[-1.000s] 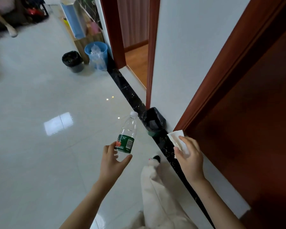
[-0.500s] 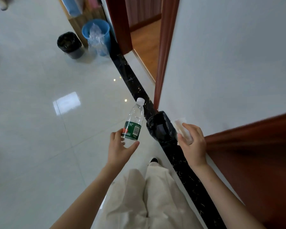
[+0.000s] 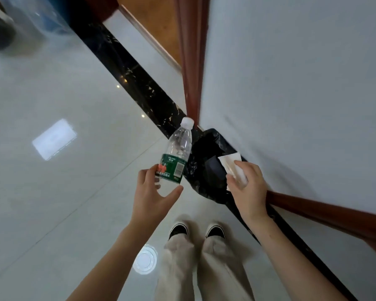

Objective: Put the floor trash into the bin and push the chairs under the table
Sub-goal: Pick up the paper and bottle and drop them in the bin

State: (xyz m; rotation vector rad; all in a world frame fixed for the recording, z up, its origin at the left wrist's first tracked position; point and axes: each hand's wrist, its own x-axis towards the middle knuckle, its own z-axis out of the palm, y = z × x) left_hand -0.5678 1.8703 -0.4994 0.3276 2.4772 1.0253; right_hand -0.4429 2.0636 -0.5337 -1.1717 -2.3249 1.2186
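Gripping bottle (image 3: 175,158) base in left hand (image 3: 153,193), pinching tissue (image 3: 232,168) in right hand (image 3: 246,187); I hold both just above black-lined bin (image 3: 204,170) against wall (image 3: 302,94), judged ready for drop.

Only print is on the water bottle (image 3: 179,146): green label (image 3: 169,165) with a white row of Chinese characters low down. It probably ends in 饮用水, but it's blurred. Barcode (image 3: 179,168) on the label's right side, digits unreadable. Small white text along the top edge is illegible.

Left hand (image 3: 152,192) and right hand (image 3: 246,187) extended, fingers curled.
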